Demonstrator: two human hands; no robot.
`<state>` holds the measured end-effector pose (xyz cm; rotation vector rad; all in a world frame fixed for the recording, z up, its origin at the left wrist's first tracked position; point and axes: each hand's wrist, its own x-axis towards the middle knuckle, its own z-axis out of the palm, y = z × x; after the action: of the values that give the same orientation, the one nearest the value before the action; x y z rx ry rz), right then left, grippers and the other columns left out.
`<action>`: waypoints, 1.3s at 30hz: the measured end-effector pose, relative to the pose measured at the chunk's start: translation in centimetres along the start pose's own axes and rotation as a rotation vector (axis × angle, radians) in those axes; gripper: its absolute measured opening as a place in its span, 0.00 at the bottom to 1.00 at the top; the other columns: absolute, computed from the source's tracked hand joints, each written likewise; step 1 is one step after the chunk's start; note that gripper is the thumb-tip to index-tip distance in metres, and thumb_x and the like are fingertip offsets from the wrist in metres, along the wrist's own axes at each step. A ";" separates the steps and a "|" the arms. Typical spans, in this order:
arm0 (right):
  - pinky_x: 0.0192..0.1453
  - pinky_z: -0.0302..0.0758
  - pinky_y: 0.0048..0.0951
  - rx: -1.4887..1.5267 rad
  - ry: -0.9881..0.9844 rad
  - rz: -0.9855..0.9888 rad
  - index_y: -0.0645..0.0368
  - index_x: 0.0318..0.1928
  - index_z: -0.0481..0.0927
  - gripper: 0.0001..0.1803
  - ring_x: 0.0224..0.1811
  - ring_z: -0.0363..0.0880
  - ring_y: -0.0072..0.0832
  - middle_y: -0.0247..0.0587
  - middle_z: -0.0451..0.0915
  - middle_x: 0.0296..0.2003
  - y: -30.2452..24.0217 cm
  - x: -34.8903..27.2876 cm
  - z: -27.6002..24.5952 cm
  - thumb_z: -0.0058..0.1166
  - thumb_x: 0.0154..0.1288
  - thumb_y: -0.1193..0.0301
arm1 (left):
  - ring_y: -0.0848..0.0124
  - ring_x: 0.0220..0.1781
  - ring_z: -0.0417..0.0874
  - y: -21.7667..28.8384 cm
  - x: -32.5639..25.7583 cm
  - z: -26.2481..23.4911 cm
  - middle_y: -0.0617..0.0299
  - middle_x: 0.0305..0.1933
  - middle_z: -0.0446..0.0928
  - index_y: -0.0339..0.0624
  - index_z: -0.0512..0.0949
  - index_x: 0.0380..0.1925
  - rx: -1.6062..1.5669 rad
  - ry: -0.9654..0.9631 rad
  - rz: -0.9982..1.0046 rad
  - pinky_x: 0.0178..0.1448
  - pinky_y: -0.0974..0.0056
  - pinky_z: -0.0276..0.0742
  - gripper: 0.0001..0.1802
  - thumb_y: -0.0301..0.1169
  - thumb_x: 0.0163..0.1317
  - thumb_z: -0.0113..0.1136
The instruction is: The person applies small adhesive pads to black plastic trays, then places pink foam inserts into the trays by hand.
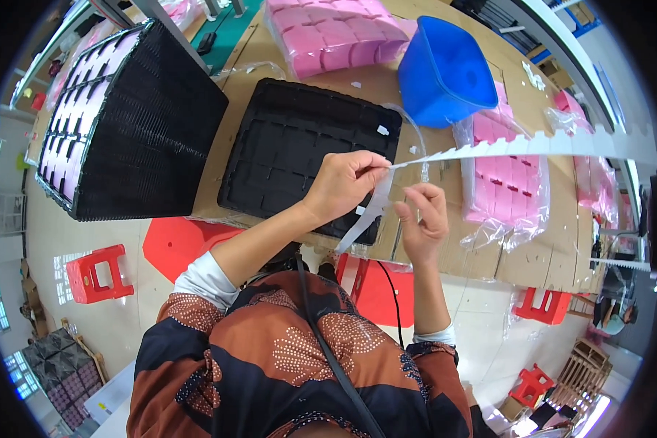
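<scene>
A long white strip (489,150) with a notched edge stretches from the right side across the table. My left hand (347,182) pinches it between thumb and fingertips, and its loose end hangs down past the fingers. Just right of that hand, below the strip, my right hand (424,219) is raised with thumb and forefinger apart and nothing visible between them. Beneath my left hand lies a black compartmented tray (299,146), with a few small white scraps (382,130) on it. A thin clear tube (418,135) curves down near my right fingertips.
Tall stacked black trays (150,139) stand at the left. A blue bin (445,73) and bagged pink blocks (336,36) are at the back, another pink bag (504,171) at the right. Red stools (98,274) stand below the cardboard-covered table (540,255).
</scene>
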<state>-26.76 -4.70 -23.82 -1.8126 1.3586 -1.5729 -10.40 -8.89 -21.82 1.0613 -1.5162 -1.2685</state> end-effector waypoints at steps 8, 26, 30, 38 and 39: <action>0.31 0.66 0.27 -0.176 -0.061 -0.219 0.61 0.29 0.79 0.12 0.31 0.69 0.31 0.35 0.73 0.28 -1.1 -1.2 0.2 0.64 0.39 0.78 | 0.85 0.23 0.71 0.0 -0.9 1.4 0.69 0.23 0.74 0.34 0.77 0.32 -0.063 -0.036 -0.041 0.24 0.78 0.66 0.06 0.25 0.57 0.55; 0.30 0.65 0.26 -0.137 -0.065 -0.270 0.61 0.25 0.76 0.08 0.28 0.68 0.31 0.36 0.72 0.26 -2.8 -1.7 1.2 0.62 0.41 0.80 | 0.79 0.20 0.75 -0.1 -1.2 -0.2 0.58 0.20 0.76 0.34 0.77 0.30 0.016 0.088 0.077 0.25 0.73 0.69 0.05 0.24 0.55 0.56; 0.31 0.66 0.23 0.072 0.120 0.182 0.62 0.25 0.76 0.05 0.28 0.68 0.25 0.36 0.71 0.26 -1.1 -0.6 1.0 0.59 0.46 0.80 | 0.68 0.23 0.77 -0.4 -1.1 -1.0 0.54 0.23 0.75 0.36 0.76 0.29 0.101 0.174 0.242 0.27 0.69 0.71 0.04 0.24 0.52 0.56; 0.39 0.69 0.27 0.097 -0.171 0.143 0.63 0.22 0.78 0.05 0.31 0.73 0.33 0.41 0.76 0.26 8.5 6.4 17.6 0.60 0.44 0.75 | 0.58 0.29 0.78 0.5 -4.1 -3.0 0.52 0.26 0.75 0.38 0.76 0.28 0.105 -0.049 0.305 0.33 0.62 0.73 0.05 0.27 0.51 0.55; 0.40 0.70 0.30 0.102 -0.190 0.073 0.62 0.22 0.78 0.05 0.32 0.74 0.35 0.42 0.76 0.25 9.6 7.1 20.2 0.60 0.43 0.74 | 0.57 0.30 0.78 0.1 -4.5 -3.0 0.52 0.25 0.75 0.38 0.76 0.28 0.126 -0.077 0.319 0.33 0.62 0.73 0.05 0.27 0.51 0.55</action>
<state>-13.05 -20.96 -33.62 -1.7797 1.2210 -1.3686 -6.38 -5.27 -21.81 0.8150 -1.7632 -1.0116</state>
